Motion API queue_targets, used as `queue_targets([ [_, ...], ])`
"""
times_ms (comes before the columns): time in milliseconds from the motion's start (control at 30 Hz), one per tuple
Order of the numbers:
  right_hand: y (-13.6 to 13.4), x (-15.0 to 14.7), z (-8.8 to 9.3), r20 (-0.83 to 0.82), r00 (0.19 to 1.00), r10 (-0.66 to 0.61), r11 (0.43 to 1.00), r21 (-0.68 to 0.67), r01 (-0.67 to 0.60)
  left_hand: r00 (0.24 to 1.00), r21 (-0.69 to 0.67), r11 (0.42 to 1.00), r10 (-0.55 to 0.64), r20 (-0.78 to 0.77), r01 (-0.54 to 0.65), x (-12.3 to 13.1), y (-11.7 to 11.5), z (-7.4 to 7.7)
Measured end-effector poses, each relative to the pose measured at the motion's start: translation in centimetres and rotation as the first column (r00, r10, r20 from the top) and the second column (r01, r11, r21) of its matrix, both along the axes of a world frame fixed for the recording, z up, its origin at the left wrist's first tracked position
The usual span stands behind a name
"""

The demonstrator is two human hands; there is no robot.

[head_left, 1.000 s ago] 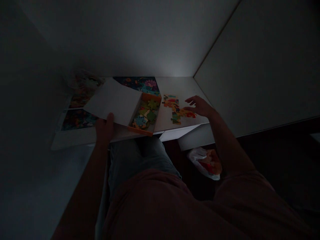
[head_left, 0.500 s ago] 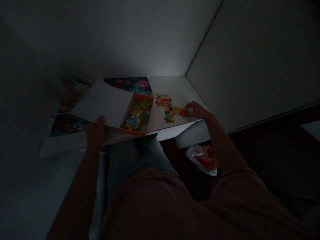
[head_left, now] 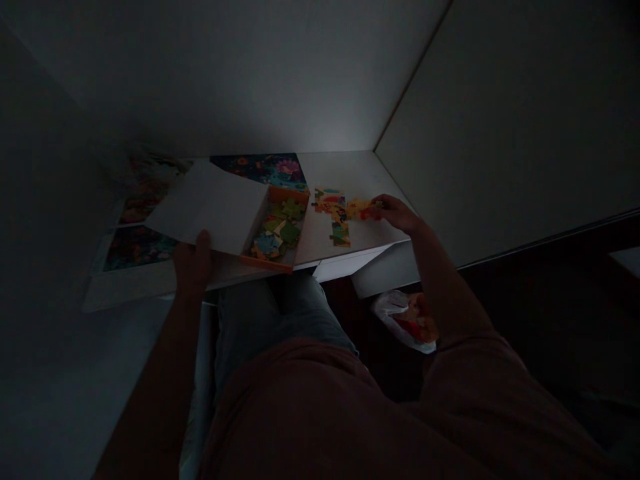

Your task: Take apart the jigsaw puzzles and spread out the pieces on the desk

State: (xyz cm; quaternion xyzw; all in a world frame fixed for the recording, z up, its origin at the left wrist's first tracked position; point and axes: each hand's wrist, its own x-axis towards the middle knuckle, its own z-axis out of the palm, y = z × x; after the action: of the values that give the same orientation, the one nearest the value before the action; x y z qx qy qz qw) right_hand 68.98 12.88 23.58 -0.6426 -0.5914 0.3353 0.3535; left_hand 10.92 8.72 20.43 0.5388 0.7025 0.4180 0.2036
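My left hand (head_left: 193,265) is closed on the near edge of a white box lid (head_left: 210,207), thumb on top. The lid leans beside an orange-edged box (head_left: 267,265) with several loose jigsaw pieces (head_left: 280,230) inside, mostly green, some blue. To the right of the box, joined puzzle pieces (head_left: 340,230) lie on the white tabletop. My right hand (head_left: 397,213) pinches the right end of a yellow and red puzzle section (head_left: 364,209), next to the joined pieces. Whether that section touches them is hard to tell in the dim light.
Dark floral printed sheets (head_left: 270,168) lie behind and left of the box. A clear plastic wrapping (head_left: 145,167) sits at the far left. White walls bound the tabletop (head_left: 360,170) at the back and right. A plastic bag (head_left: 405,320) rests on the floor below.
My right hand has moved the yellow and red puzzle section slightly away from me, towards the wall. My left hand stays on the lid.
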Motion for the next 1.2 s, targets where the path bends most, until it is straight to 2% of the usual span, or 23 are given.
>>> queue_targets([
  [133, 1.2, -1.6, 1.4, -0.034, 0.998, 0.046, 0.996, 0.072, -0.043, 0.999, -0.040, 0.999, 0.033, 0.018, -0.032, 0.3, -0.3, 0.5],
  [233, 2.1, -3.8, 2.9, -0.040, 0.994, 0.106, 0.986, 0.131, -0.100, 0.997, -0.102, 0.993, 0.064, 0.034, -0.060, 0.6, -0.6, 1.1],
  [333, 2.6, -7.6, 4.5, -0.041, 0.974, 0.221, 0.958, 0.195, -0.209, 0.997, -0.101, 0.994, 0.054, 0.059, -0.048, 0.9, -0.7, 1.7],
  [433, 2.7, -12.6, 5.5, -0.037, 0.915, 0.403, 0.899, 0.201, -0.388, 0.994, -0.098, 0.993, 0.073, 0.076, -0.065, 1.1, -0.7, 2.0],
  [500, 2.7, -15.9, 5.9, 0.065, 0.861, 0.505, 0.842, 0.184, -0.507, 0.992, -0.109, 0.990, 0.097, 0.076, -0.088, 1.2, -0.7, 2.0],
  [533, 2.7, -17.4, 6.0, 0.163, 0.843, 0.512, 0.824, 0.181, -0.536, 0.992, -0.112, 0.990, 0.098, 0.080, -0.089, 1.2, -0.7, 2.0],
  [600, 2.9, -19.8, 6.1, 0.361, 0.806, 0.468, 0.810, 0.188, -0.555, 0.992, -0.096, 0.993, 0.078, 0.096, -0.069, 1.3, -0.7, 1.9],
  [667, 3.2, -21.3, 6.3, 0.447, 0.769, 0.457, 0.795, 0.183, -0.579, 0.992, -0.058, 0.997, 0.047, 0.115, -0.041, 1.3, -0.8, 1.9],
  [767, 3.5, -22.0, 6.5, 0.410, 0.728, 0.550, 0.749, 0.144, -0.647, 0.992, -0.045, 0.999, 0.021, 0.122, -0.016, 1.3, -0.9, 1.9],
  [867, 3.4, -21.9, 6.6, 0.365, 0.711, 0.601, 0.729, 0.114, -0.675, 0.993, -0.054, 0.998, 0.022, 0.117, -0.016, 1.1, -0.9, 1.6],
  [1133, 2.9, -21.8, 6.0, 0.266, 0.692, 0.671, 0.696, 0.097, -0.712, 0.989, -0.023, 0.999, 0.027, 0.143, -0.024, 0.7, -0.4, 0.0],
  [1200, 3.5, -21.7, 5.5, 0.309, 0.720, 0.622, 0.726, 0.116, -0.678, 0.988, 0.000, 1.000, 0.008, 0.152, -0.008, 0.7, -0.5, 0.1],
])
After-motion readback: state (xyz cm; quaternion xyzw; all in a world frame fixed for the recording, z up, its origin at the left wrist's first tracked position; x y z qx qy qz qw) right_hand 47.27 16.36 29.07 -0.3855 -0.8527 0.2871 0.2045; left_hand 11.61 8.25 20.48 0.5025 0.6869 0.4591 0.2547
